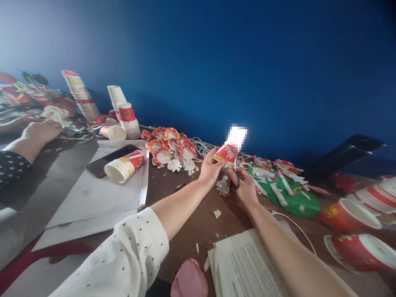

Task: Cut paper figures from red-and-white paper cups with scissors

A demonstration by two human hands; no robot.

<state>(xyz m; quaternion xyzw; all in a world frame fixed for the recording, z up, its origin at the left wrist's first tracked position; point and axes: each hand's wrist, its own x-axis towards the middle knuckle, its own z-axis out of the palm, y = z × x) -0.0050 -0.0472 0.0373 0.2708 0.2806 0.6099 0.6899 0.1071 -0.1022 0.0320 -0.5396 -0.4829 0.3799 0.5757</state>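
My left hand (209,167) is closed on a red paper cup (227,154) with a yellow pattern, held above the table's far side. Scissors with a dark looped handle (237,180) sit in my right hand (246,187), just below the cup and close to it. Their blades are hard to make out against the cup. Below and between my hands lies a white paper cutout (222,185). To the left is a heap of red and white cut paper pieces (173,148).
Red-and-white paper cups (126,117) stand at the back left. Nested cups (125,167) and a phone (108,161) lie on a white box (93,194). Markers and scraps cover a green sheet (305,206). A co-worker's hand (43,130) works at far left. Printed papers (244,264) lie in front.
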